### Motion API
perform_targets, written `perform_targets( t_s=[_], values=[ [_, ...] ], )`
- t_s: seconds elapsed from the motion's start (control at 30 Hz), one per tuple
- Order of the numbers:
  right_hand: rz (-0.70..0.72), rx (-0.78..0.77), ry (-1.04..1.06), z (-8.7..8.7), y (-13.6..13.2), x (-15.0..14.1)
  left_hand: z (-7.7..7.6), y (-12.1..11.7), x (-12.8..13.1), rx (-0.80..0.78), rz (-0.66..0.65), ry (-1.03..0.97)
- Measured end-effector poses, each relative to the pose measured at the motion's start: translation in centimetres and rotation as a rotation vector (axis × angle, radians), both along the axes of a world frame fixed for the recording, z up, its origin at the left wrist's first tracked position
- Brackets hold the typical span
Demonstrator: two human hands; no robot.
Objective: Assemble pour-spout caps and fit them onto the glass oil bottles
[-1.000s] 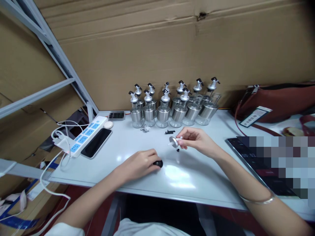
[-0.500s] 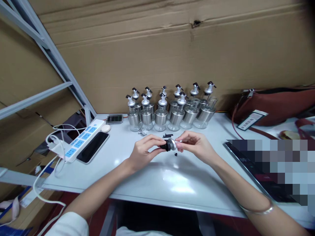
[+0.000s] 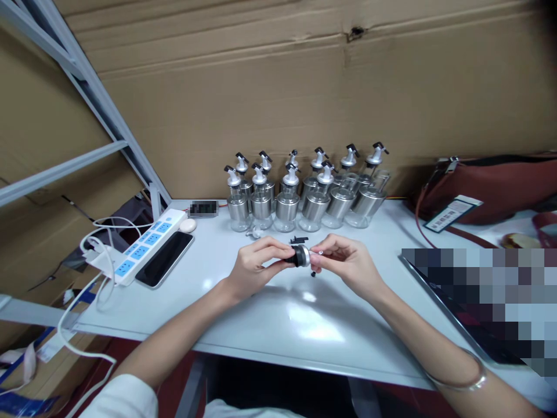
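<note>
Between my hands, above the table (image 3: 256,325), is a bottle pourer stopper (image 3: 301,255) with a ribbed black plug and a silver collar. My left hand (image 3: 256,268) pinches its black end. The fingers of my right hand (image 3: 343,259) are closed at the silver end, around a small, thin white piece (image 3: 320,252) that is mostly hidden. Below them a tiny black part (image 3: 313,274) lies on the table. Just beyond the stopper are a black lever piece (image 3: 299,240) and a small clear-grey part (image 3: 256,233).
Several glass bottles (image 3: 286,204) with steel bands and pourer tops stand in rows by the cardboard wall. At left lie a power strip (image 3: 150,247), a phone (image 3: 165,259) and a round white case (image 3: 188,225). A brown bag (image 3: 491,188) and a partly blurred tablet (image 3: 452,307) are at right.
The stopper has turned slightly, so its silver collar now faces more toward my right hand. Both hands keep their hold; the view has shifted a little.
</note>
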State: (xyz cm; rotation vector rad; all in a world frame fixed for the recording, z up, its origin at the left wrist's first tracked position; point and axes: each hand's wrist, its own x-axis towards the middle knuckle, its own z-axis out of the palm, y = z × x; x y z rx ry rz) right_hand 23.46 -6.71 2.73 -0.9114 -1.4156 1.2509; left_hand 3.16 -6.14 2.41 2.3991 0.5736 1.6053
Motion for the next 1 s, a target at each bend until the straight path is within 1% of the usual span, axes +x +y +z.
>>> perform_targets(
  t_s=[0.2, 0.27, 0.33, 0.37, 0.4, 0.5, 0.53, 0.57, 0.67, 0.73, 0.87, 1.0],
  values=[
    [0.040, -0.026, -0.045, -0.2, -0.2, 0.0, -0.6, 0.3, -0.1, -0.045, -0.083, 0.076],
    [0.065, -0.033, -0.053, -0.4, -0.1, 0.0, -0.6, 0.6, -0.1, -0.038, -0.092, 0.081],
    [0.078, -0.010, -0.083, -0.5, 0.1, 0.0, -0.5, 0.7, 0.0, -0.010, -0.075, 0.083],
    [0.056, 0.033, -0.118, -0.5, 0.3, -0.1, -0.4, 0.8, 0.1, 0.002, -0.048, 0.083],
    [0.004, 0.099, -0.173, -0.5, 0.3, -0.1, -0.4, 0.8, 0.1, 0.010, -0.010, 0.081],
    [-0.245, 0.329, -0.372, -0.6, 0.4, -0.4, -0.6, 0.7, 0.2, 0.025, 0.116, 0.092],
    [-0.286, 0.364, -0.411, -0.7, 0.3, -0.5, -0.7, 0.6, 0.2, 0.030, 0.140, 0.106],
    [-0.285, 0.368, -0.427, -0.7, 0.2, -0.7, -0.9, 0.4, 0.3, 0.036, 0.153, 0.124],
    [-0.140, 0.299, -0.392, -1.1, -0.1, -1.1, -1.5, -0.2, 0.6, 0.030, 0.153, 0.173],
    [-0.085, 0.263, -0.359, -1.3, -0.3, -1.3, -1.7, -0.5, 0.8, 0.013, 0.146, 0.187],
    [-0.078, 0.201, -0.306, -1.5, -0.3, -1.5, -1.9, -0.7, 0.8, -0.037, 0.113, 0.166],
    [-0.059, 0.179, -0.288, -1.5, -0.3, -1.5, -1.6, -0.8, 0.5, -0.078, 0.065, 0.151]
  ],
)
